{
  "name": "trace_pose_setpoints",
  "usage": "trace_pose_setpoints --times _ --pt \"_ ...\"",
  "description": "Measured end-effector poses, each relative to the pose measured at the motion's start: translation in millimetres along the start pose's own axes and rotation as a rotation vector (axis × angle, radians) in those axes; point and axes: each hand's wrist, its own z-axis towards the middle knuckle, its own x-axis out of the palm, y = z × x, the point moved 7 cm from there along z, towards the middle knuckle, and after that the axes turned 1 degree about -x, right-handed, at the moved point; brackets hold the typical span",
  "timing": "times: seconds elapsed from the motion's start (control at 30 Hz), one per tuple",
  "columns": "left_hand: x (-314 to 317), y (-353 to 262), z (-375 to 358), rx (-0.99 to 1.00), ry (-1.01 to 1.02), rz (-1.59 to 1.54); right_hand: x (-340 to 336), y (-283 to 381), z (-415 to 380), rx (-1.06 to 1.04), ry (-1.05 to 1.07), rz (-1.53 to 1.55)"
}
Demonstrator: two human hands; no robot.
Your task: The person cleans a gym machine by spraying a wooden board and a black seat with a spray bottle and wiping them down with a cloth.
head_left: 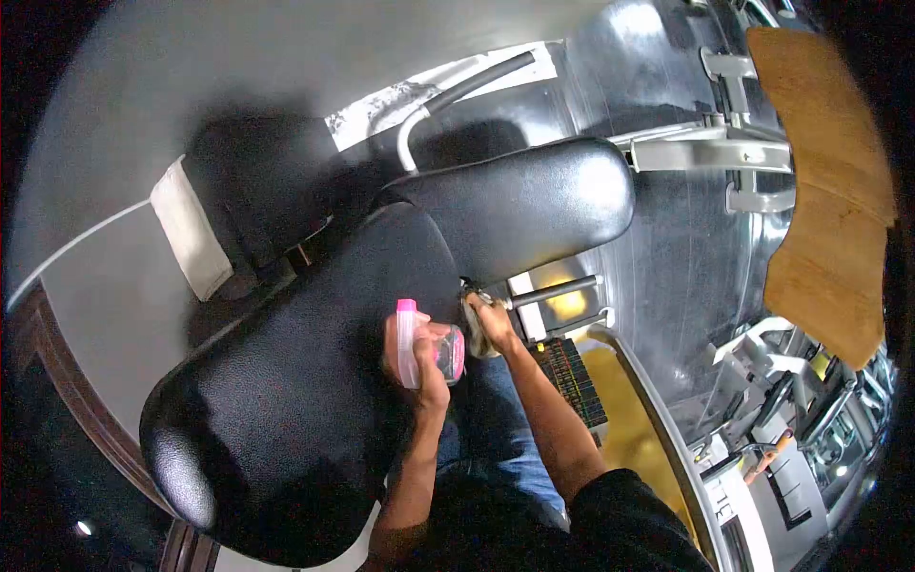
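Observation:
My left hand (432,367) is closed round a clear plastic container (450,355) with a whitish band and bright pink parts, held close over the black padded bench (315,353). To its right, my right hand (493,322) has its fingers curled round a crumpled greyish cloth (479,341) at the bench's edge, near the seam between the two pads. A small dark piece shows just above those fingers. The second pad (534,195) of the bench slants up to the right.
A grey-gripped handle (553,291) and a black weight stack (572,381) stand right of my right arm. White machine frames (710,154) and a brown board (829,191) are farther right. A white towel (193,229) hangs over a dark pad at left.

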Motion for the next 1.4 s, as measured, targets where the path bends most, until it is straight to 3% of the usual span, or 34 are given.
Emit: trace_pose_setpoints --times 0.1,0.17,0.23,0.33,0.47,0.5,0.63,0.73,0.77,0.9,1.1,1.2,1.33,1.4 --pt "0 -3 2 0.042 -0.015 0.007 2 -4 32 -0.134 -0.172 -0.097" --pt "-1 1 1 0.007 -0.031 -0.091 -2 43 20 0.071 -0.154 -0.199" --pt "0 0 1 0.040 -0.012 -0.096 3 94 23 -0.126 -0.119 -0.072" --pt "1 -6 1 0.130 0.012 -0.122 20 142 41 -0.439 -0.256 -0.202" --pt "1 -5 -1 0.140 0.013 -0.208 20 130 13 -0.644 -0.411 -0.220" --pt "0 -3 0 0.133 0.021 -0.203 20 119 7 -0.672 -0.330 -0.222" --pt "0 -1 -1 0.109 0.030 -0.098 8 59 -20 -0.645 -0.355 -0.120" --pt "0 0 2 0.144 0.044 -0.061 14 20 -18 -0.345 -0.213 -0.088" --pt "0 0 2 0.152 0.049 -0.057 16 18 -15 -0.350 -0.215 -0.079" --pt "0 5 6 0.080 0.045 -0.044 7 56 -27 -0.319 -0.336 -0.063" --pt "9 -3 18 -0.038 0.085 0.034 16 178 2 -0.669 -0.169 -0.029" --pt "29 -27 26 -0.052 0.064 0.008 -10 230 9 -0.653 -0.179 -0.041" --pt "57 -35 48 0.006 0.164 0.011 -86 227 29 -0.620 -0.390 -0.101" --pt "82 -36 61 0.036 0.270 -0.025 -137 202 30 -0.499 -0.493 -0.123"
